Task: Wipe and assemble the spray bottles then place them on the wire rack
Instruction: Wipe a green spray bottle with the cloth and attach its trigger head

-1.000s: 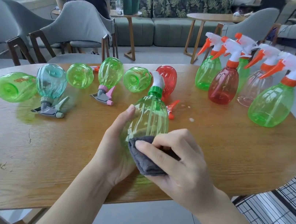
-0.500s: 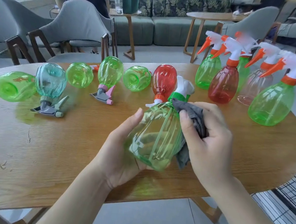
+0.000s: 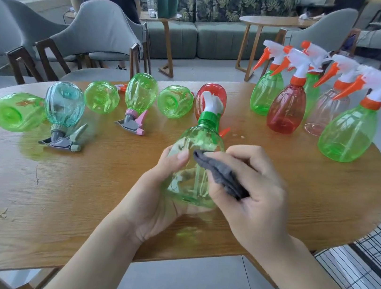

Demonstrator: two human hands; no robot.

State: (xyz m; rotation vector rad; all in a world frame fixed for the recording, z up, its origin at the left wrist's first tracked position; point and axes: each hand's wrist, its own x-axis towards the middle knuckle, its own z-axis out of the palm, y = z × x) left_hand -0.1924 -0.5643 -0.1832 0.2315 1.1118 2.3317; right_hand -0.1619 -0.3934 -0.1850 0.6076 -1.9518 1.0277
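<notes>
Left hand (image 3: 153,203) grips a ribbed clear-green bottle (image 3: 196,165); right hand (image 3: 249,192) pinches a grey cloth (image 3: 219,173) against it, above a wooden table (image 3: 77,201).

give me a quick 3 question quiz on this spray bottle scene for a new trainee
1. True or false: the left hand holds the green bottle being wiped.
2. What colour is the cloth in the right hand?
A. white B. grey C. orange
3. Fill in: the upright bottles at the table's far right have white and ____ trigger heads.

Key: 1 true; 2 B; 3 orange
</notes>
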